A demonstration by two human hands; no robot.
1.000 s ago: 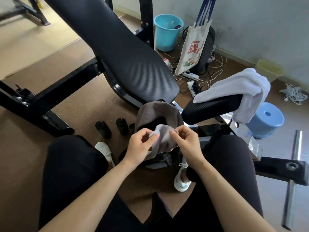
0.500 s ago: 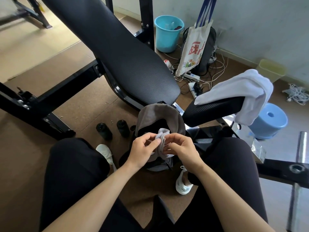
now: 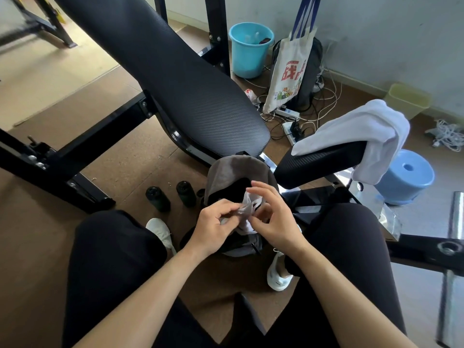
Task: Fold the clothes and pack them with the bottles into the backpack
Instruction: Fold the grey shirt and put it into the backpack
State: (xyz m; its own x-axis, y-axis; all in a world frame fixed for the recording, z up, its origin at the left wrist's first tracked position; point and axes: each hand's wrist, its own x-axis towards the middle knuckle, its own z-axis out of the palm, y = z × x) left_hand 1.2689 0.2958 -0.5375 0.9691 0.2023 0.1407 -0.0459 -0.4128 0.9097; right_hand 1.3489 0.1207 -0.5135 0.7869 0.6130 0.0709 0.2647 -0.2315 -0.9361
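A small light grey sock-like cloth (image 3: 247, 209) is bunched between both my hands, just above the open grey backpack (image 3: 232, 170) that stands on the floor between my knees. My left hand (image 3: 213, 226) pinches its left side. My right hand (image 3: 270, 217) holds its right side with the fingers partly spread. Two dark bottles (image 3: 157, 198) (image 3: 186, 193) stand upright on the floor left of the backpack. A white garment (image 3: 361, 129) hangs over the black bench pad (image 3: 324, 163) at the right.
The big black inclined bench back (image 3: 175, 79) and its frame (image 3: 62, 156) fill the left and centre. A blue stool (image 3: 406, 179), blue bucket (image 3: 249, 50), tote bag (image 3: 290, 76), yellow bin (image 3: 408, 99) and tangled cables (image 3: 319, 106) lie at the back right.
The cloth was spread between both hands, then folded smaller. Now it is bunched tight, and my right hand's fingers have lifted and spread over it.
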